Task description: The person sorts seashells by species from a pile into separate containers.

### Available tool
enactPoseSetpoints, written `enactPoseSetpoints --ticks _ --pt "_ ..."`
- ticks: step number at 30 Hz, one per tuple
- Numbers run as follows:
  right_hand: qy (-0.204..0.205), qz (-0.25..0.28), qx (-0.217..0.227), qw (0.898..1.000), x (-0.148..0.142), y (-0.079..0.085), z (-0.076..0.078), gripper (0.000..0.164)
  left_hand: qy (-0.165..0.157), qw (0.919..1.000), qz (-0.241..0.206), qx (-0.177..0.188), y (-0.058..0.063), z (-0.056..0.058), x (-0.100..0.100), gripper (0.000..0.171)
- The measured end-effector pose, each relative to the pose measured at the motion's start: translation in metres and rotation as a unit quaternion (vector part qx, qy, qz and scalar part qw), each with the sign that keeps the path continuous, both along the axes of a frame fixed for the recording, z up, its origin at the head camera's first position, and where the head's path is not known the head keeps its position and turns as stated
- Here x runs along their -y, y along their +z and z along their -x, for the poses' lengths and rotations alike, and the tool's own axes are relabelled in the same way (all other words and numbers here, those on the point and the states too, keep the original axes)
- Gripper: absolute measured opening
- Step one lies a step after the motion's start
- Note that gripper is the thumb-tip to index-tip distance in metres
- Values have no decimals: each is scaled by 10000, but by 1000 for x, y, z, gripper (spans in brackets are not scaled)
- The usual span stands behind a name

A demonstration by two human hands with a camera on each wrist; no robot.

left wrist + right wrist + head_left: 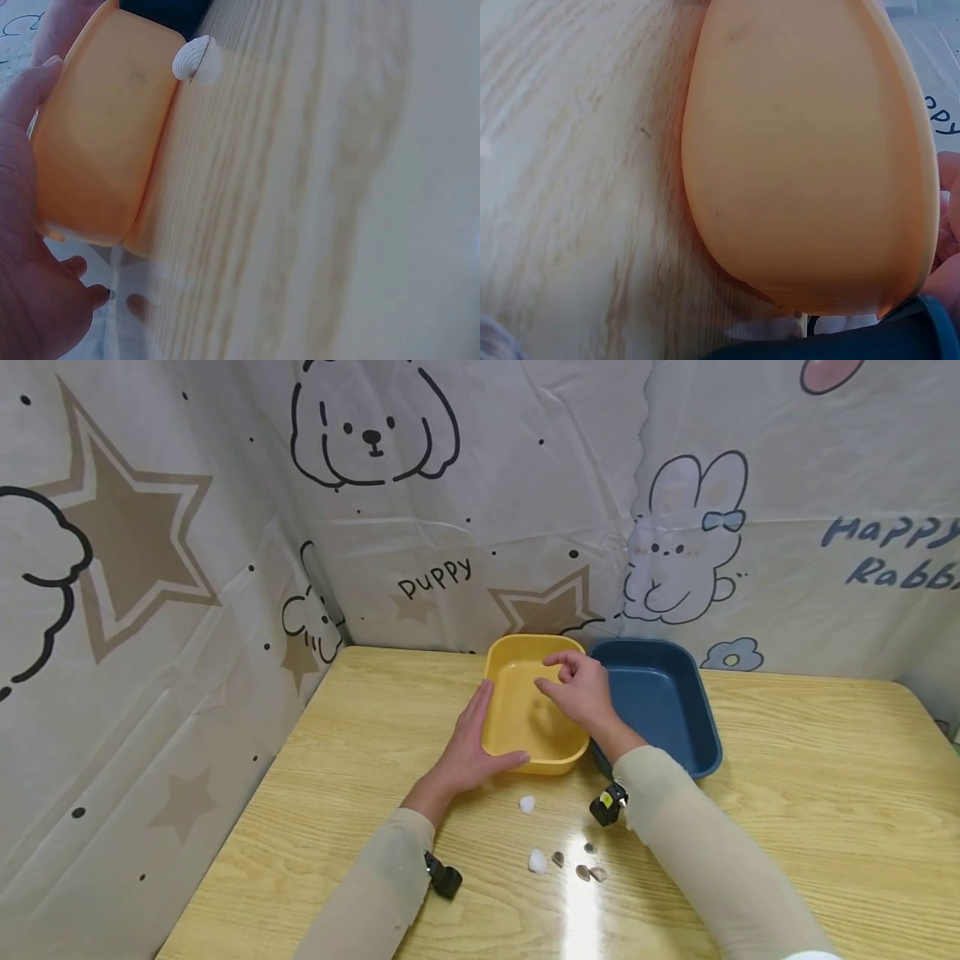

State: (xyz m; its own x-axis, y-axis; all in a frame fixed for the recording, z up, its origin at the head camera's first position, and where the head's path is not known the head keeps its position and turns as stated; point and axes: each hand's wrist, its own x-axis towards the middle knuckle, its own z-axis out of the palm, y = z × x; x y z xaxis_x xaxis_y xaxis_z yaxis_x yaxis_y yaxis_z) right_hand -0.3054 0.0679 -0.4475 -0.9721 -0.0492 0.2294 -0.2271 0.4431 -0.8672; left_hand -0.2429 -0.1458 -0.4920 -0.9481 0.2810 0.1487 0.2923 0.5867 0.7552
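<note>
bracing the yellow tray [513,714] at its near left corner, the left hand [472,752] lies spread, fingers straight along the outer wall and thumb on the near rim, which seems enough to stop the tray sliding. the right hand [583,692] hangs over the tray, thumb and forefinger parted with nothing visible between; whether its curled fingers hide anything, i cannot tell. the blue tray [648,702] sits just beside, probably so both lie within reach. nearer the person, two white shells [537,861] and four small brown shells [582,872] lie loose on the table [360,768], likely handy to either arm.
</note>
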Motion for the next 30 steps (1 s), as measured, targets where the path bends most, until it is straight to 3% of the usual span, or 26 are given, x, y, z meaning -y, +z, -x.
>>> enactPoseSetpoints --ticks 9,13,24,30 --pt "-155 441 -228 9986 -7 7 -6 25 61 9998 -18 172 4 -2 -3 119" --pt "-26 431 -460 9980 -9 10 -18 21 82 9998 -43 172 5 -3 -3 120" --pt "819 455 -1386 9859 -18 9 -91 21 132 9998 -3 153 5 -2 -3 121" --pt "1171 403 -1617 9790 -22 -3 -123 25 123 9998 -72 164 5 -4 -3 122"
